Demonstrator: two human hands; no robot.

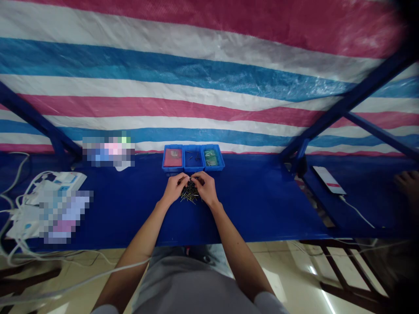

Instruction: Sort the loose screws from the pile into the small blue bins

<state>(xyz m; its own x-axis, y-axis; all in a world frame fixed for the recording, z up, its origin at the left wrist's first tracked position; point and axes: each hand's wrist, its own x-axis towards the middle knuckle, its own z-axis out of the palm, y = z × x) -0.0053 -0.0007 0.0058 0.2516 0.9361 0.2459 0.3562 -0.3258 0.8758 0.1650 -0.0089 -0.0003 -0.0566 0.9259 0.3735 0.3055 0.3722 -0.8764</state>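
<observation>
We see our left hand (175,188) and right hand (204,188) drawn together, fingertips meeting over a loose heap of thin metal pins (190,195) near the middle of the blue tabletop (262,200), toward its near edge. They should handle as light, stiff and slippery, best taken singly by the shank. Our fingers hide whether one is pinched, so we cannot tell. The contents of three blue plastic bins (193,165) at the far edge are hard to make out.

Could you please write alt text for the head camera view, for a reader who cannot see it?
A person's left hand and right hand meet above a small heap of thin metal pins on a blue table. Three blue bins stand just beyond, and a striped tarp hangs behind.
</observation>
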